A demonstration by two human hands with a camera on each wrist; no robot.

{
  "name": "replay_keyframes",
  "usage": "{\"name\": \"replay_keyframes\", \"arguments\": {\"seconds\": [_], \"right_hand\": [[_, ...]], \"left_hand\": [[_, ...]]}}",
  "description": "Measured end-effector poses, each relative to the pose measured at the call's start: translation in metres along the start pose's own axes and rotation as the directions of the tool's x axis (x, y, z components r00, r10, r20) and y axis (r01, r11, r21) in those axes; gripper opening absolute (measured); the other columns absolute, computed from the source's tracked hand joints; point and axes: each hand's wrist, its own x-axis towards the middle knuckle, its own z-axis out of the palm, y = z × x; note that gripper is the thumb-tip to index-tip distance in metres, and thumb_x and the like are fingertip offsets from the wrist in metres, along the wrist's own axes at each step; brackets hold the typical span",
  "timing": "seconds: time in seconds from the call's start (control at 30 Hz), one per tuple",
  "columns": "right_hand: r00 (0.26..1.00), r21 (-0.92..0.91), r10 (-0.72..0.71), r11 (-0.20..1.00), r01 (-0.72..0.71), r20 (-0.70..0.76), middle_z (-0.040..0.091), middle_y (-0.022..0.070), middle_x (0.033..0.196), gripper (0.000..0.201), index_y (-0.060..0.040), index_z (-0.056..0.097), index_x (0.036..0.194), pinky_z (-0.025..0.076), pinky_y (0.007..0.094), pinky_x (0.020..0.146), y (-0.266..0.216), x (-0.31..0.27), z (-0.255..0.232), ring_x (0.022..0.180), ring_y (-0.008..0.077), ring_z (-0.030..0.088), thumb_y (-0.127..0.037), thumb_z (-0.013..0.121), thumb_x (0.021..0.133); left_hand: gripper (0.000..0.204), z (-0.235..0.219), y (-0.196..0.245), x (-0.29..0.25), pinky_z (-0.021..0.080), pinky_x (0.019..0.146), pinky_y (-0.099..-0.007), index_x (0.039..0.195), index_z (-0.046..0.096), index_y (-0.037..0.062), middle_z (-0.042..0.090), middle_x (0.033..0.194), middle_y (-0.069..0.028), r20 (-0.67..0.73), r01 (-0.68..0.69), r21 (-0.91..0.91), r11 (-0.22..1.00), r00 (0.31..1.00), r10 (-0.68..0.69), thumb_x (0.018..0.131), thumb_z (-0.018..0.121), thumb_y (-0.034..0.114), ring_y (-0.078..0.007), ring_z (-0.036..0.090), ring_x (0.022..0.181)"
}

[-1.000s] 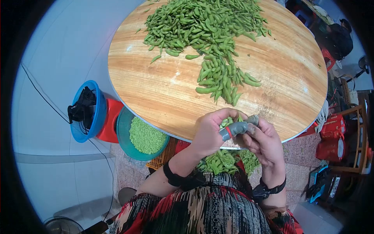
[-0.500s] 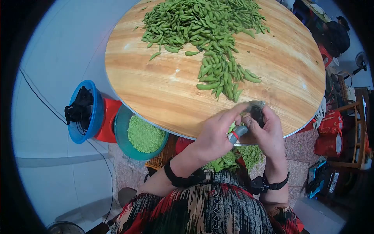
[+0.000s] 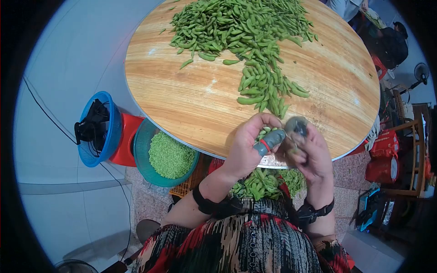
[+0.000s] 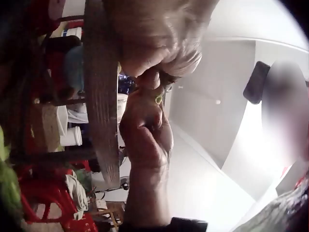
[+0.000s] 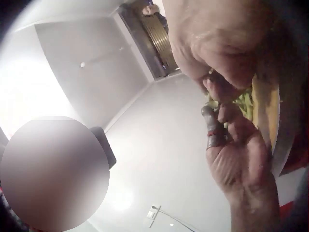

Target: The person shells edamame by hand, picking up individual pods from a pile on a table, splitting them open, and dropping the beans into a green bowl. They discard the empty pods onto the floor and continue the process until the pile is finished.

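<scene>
My left hand (image 3: pixel 248 143), with a grey cover and red band on the thumb, curls round several green pods (image 3: pixel 265 132) over the table's near edge. Close beside it is my right hand (image 3: pixel 312 150), fingers bent and a dark grey cover on one finger; it is blurred. In the left wrist view a bit of green (image 4: pixel 159 99) shows between the hands. The right wrist view shows green (image 5: pixel 211 103) at the meeting fingertips. Whether the right hand pinches it is unclear. A large pile of pods (image 3: pixel 236 27) trails across the round table (image 3: pixel 182 100) toward the hands.
Left of the table, a green basket (image 3: pixel 142 157) holds shelled beans (image 3: pixel 169 155). Beside it are a red stool (image 3: pixel 129 136) and a blue basin (image 3: pixel 85 152) with black things. More pods (image 3: pixel 259 184) lie below the table edge. At right stand red bags (image 3: pixel 382 168) and a wooden chair (image 3: pixel 416 159).
The right hand has shifted slightly away from the left and lower after both were close together. The left hand still holds pods. The head view has moved slightly.
</scene>
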Motion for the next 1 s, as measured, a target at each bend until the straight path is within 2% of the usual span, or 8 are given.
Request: {"name": "replay_keyframes", "arguments": {"seconds": [0.07,0.1,0.13,0.37,0.6,0.77,0.87,1.0], "right_hand": [[0.962,-0.317,0.133,0.947,-0.052,0.239,0.049,-0.0013,0.068,0.017,-0.0009,0.051,0.097,0.027,0.0166,0.041,-0.018,-0.012,-0.009,0.050,0.0026,0.038,-0.011,0.056,0.084],[0.962,-0.321,0.135,0.946,-0.054,0.237,0.049,-0.0013,0.068,0.017,-0.0009,0.051,0.097,0.027,0.0166,0.041,-0.020,-0.015,-0.013,0.050,0.0026,0.038,-0.011,0.056,0.084],[0.970,-0.470,0.112,0.883,0.002,0.215,0.049,-0.0018,0.067,0.018,-0.0010,0.053,0.096,0.028,0.0168,0.043,-0.022,-0.017,-0.016,0.051,0.0030,0.040,-0.012,0.057,0.083],[0.988,-0.775,-0.153,0.627,0.077,-0.025,0.057,-0.0006,0.073,0.020,-0.0002,0.057,0.090,0.042,0.0197,0.057,-0.009,-0.011,0.009,0.065,0.0054,0.051,-0.018,0.062,0.082],[0.952,-0.733,-0.303,0.656,0.178,-0.041,0.055,-0.0022,0.069,0.012,-0.0010,0.057,0.086,0.038,0.0191,0.054,-0.004,-0.014,0.004,0.062,0.0041,0.048,-0.012,0.060,0.084],[0.932,-0.678,-0.361,0.693,0.245,-0.033,0.055,-0.0022,0.070,0.008,-0.0011,0.057,0.085,0.039,0.0195,0.055,0.003,-0.011,0.014,0.063,0.0044,0.048,-0.009,0.060,0.084],[0.870,-0.843,-0.481,0.419,0.337,0.108,0.057,-0.0007,0.071,0.005,-0.0003,0.056,0.086,0.042,0.0212,0.058,0.008,-0.008,0.020,0.065,0.0054,0.051,-0.003,0.059,0.083],[0.812,-0.875,-0.544,0.264,0.405,0.211,0.057,0.0002,0.069,0.006,-0.0002,0.057,0.086,0.042,0.0215,0.056,0.010,-0.005,0.017,0.063,0.0062,0.051,-0.006,0.058,0.084]], "left_hand": [[0.026,-0.003,-0.002,0.000,0.042,0.064,-0.0187,0.099,0.048,0.0036,0.053,0.086,-0.0025,-0.002,0.021,-0.124,0.992,1.000,-0.022,0.077,0.061,-0.002,-0.0063,0.050,0.070],[0.024,-0.003,-0.004,0.000,0.042,0.065,-0.0193,0.097,0.048,0.0041,0.053,0.086,-0.0022,-0.031,-0.058,0.155,0.986,0.998,0.063,0.077,0.062,-0.001,-0.0070,0.050,0.072],[0.022,-0.003,-0.005,0.000,0.042,0.067,-0.0200,0.094,0.049,0.0045,0.053,0.085,-0.0018,-0.036,-0.123,0.423,0.898,0.988,0.152,0.077,0.063,0.000,-0.0077,0.051,0.074],[0.025,0.011,0.002,-0.004,0.043,0.071,-0.0248,0.086,0.049,0.0044,0.055,0.079,-0.0030,0.064,-0.168,0.736,0.656,0.982,0.179,0.072,0.070,0.007,-0.0113,0.052,0.077],[0.021,0.005,-0.004,0.003,0.045,0.068,-0.0255,0.093,0.055,0.0015,0.057,0.081,-0.0017,0.097,-0.184,0.590,0.786,0.983,0.157,0.075,0.066,0.006,-0.0103,0.054,0.075],[0.013,0.003,-0.003,0.000,0.044,0.057,-0.0194,0.092,0.057,0.0001,0.058,0.077,-0.0008,0.108,-0.067,0.368,0.927,0.994,0.029,0.079,0.060,0.002,-0.0058,0.054,0.069],[0.013,0.001,-0.002,0.000,0.040,0.052,-0.0182,0.092,0.058,0.0014,0.057,0.072,-0.0020,0.016,0.090,0.219,0.972,0.995,-0.096,0.080,0.054,-0.002,-0.0051,0.052,0.063],[0.017,0.001,-0.007,0.004,0.036,0.049,-0.0176,0.093,0.058,0.0014,0.056,0.068,-0.0030,-0.036,0.089,0.209,0.974,0.996,-0.083,0.081,0.048,-0.005,-0.0052,0.049,0.058]]}}
